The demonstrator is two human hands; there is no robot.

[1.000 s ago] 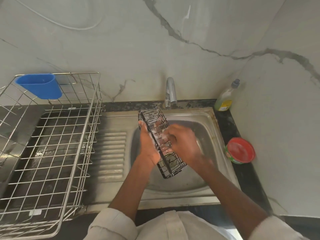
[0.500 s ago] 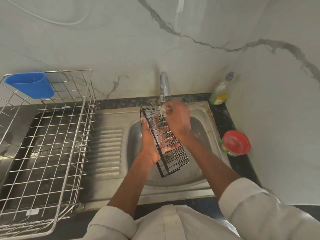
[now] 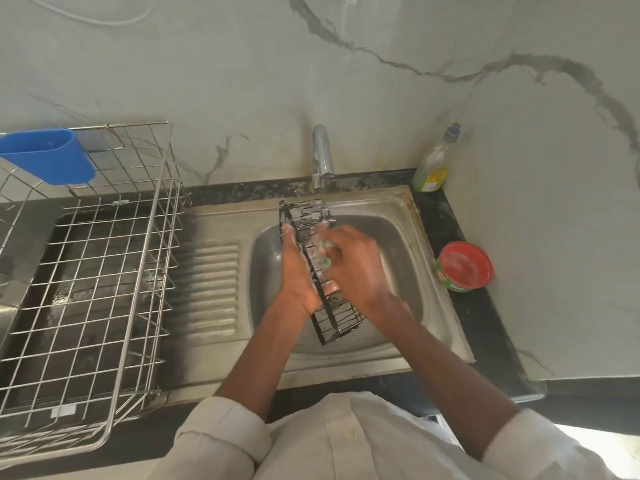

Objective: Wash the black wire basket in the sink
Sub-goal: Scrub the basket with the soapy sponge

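A narrow black wire basket (image 3: 337,317), soapy at its far end, is held tilted above the steel sink (image 3: 405,244). My left hand (image 3: 296,271) grips its left side from behind. My right hand (image 3: 356,268) presses against the basket's inner face with a small green scrubber (image 3: 325,260) pinched in its fingers. The tap (image 3: 322,161) stands just beyond the basket's far end; no stream of water is visible.
A steel dish rack (image 3: 138,271) with a blue cup (image 3: 48,155) hung on it fills the left counter. A dish soap bottle (image 3: 433,164) stands at the back right corner. A red tub (image 3: 464,266) sits on the black counter right of the sink.
My right hand went from the basket's middle up to its far end by the tap, then came back down to the middle. The left hand has kept its grip.
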